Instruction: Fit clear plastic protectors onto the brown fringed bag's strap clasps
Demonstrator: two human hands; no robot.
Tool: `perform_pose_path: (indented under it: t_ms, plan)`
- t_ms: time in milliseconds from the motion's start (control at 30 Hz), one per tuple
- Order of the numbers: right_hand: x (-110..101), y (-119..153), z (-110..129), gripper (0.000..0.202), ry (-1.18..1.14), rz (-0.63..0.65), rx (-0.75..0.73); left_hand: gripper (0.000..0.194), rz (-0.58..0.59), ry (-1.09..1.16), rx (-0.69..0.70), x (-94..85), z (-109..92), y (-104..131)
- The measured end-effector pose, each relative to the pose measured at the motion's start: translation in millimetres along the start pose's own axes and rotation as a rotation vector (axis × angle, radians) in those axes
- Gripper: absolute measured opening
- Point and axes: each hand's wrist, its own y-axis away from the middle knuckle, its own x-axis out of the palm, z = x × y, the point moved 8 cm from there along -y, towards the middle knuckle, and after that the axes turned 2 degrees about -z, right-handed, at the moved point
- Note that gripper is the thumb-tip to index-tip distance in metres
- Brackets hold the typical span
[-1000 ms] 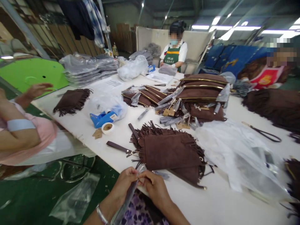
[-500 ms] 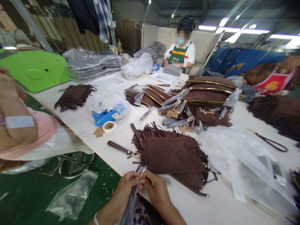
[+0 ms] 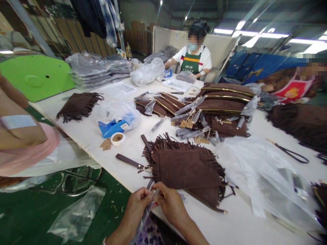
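A long white desk (image 3: 89, 132) in a dim workshop carries brown suede fringed pouches (image 3: 186, 168), a blue tape dispenser (image 3: 111, 127) and clear plastic bags (image 3: 258, 170), with green floor below. At its near edge the left hand (image 3: 138, 204) and right hand (image 3: 170, 204) pinch the top of a narrow clear plastic sleeve (image 3: 144, 217). Its lower end is cut off, its contents unclear; bare desk lies just right of the hands.

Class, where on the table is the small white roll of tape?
In the head view, the small white roll of tape lies left of centre on the white table, just below the blue tape dispenser.
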Motion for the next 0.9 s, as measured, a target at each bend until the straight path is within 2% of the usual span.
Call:
perform_pose_path:
  t_ms: [233, 367, 533, 733, 900]
  plan:
    - [3, 22, -16, 0.026, -0.128, -0.237, 0.14, 0.021, -0.08, -0.073, 0.019, -0.2, 3, 2]
    - [2, 36, -26, 0.021, -0.168, -0.313, 0.222, 0.021, -0.086, -0.122, 0.046, 2.6, 1, 5]
    - [1, 47, -43, 0.016, -0.238, -0.344, 0.255, 0.024, -0.086, -0.053, 0.05, 2.7, 0, 8]
    - [34, 40, -60, 0.034, -0.66, -0.215, 0.397, 0.022, -0.104, -0.153, 0.08, -1.5, -5, 8]
    - [44, 33, -62, 0.043, -0.795, -0.277, 0.433, 0.019, -0.107, -0.172, 0.112, -2.6, -6, 6]
